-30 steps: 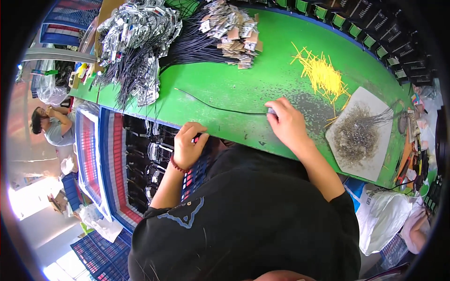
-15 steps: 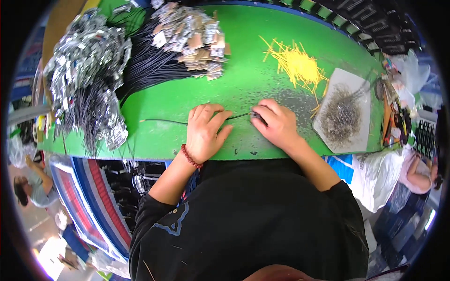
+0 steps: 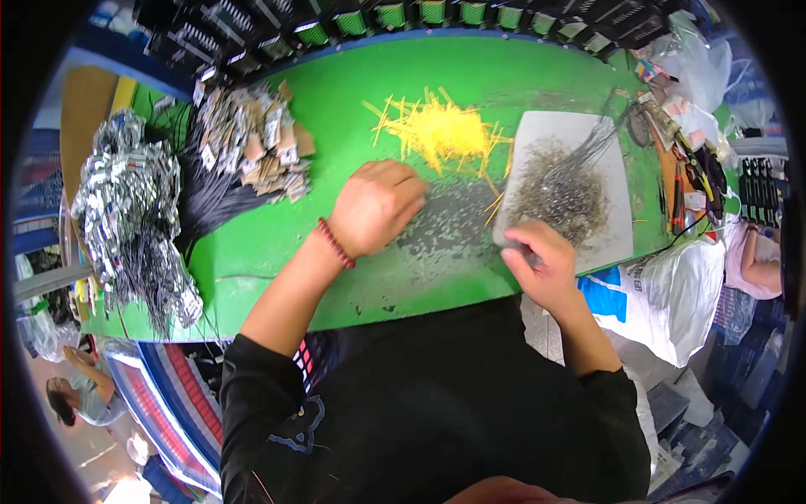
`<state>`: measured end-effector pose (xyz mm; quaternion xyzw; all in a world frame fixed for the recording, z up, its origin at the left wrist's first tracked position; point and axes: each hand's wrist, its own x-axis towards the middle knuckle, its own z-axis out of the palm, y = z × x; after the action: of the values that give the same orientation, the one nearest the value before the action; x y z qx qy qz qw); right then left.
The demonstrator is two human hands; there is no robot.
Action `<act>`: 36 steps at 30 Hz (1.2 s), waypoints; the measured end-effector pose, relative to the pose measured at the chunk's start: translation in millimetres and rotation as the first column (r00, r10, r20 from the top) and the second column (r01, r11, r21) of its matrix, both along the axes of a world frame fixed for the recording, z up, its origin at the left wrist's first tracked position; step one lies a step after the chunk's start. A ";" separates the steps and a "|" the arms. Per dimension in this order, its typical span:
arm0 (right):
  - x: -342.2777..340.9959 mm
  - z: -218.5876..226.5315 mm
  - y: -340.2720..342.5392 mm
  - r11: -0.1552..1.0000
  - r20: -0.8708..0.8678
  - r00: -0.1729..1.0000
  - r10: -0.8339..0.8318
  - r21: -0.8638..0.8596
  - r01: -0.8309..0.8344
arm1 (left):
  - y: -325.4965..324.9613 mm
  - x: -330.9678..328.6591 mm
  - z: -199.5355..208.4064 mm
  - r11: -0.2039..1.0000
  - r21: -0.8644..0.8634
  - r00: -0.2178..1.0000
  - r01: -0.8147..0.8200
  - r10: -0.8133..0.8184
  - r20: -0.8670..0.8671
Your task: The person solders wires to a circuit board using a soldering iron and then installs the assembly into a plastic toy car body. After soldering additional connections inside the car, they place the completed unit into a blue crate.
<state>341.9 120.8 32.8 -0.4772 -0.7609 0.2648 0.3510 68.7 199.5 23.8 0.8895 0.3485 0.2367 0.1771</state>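
My left hand, with a beaded bracelet at the wrist, is over the green table, just short of a pile of thin yellow sticks. Its fingers are curled together, and whatever may be in them is hidden. At the near left corner of a white tray is my right hand, thumb and forefinger apart with nothing visible between them. Small grey bits and thin dark wires lie in the tray. A thin dark cable rests on the table left of my left forearm.
Bundled black cables with tan and silver tags lie at the back left, beside a heap of silver-wrapped cables. Dark crumbs cover the table's middle. Black racks line the back; hand tools lie at the right.
Both hands have parted from the dark cable, which now lies on the table. My left hand has moved toward the yellow sticks, my right to the tray. The view has shifted.
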 end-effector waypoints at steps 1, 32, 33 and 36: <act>12.0 5.0 -4.1 0.996 -0.032 0.997 -0.071 -0.048 0.070 | 17.8 13.3 -4.4 0.998 0.059 1.000 0.003 -0.003 0.001; 294.6 0.4 52.6 0.549 -0.610 0.401 -0.684 -0.068 0.833 | 66.9 45.0 -17.7 0.943 0.226 0.963 -0.244 0.263 -0.060; 277.7 -3.8 33.0 0.603 -0.641 0.397 -0.657 -0.129 0.788 | 63.7 47.8 -17.8 0.937 0.229 0.960 -0.263 0.278 -0.034; 218.9 -31.0 -5.7 0.683 -0.618 0.521 -0.589 -0.037 0.729 | 62.3 88.0 -7.2 0.972 0.188 0.989 -0.143 0.133 0.062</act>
<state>560.8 115.1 1.8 -0.5815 -0.3982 0.1548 0.6924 156.7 261.7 16.7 0.8699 0.3807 0.3026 0.0820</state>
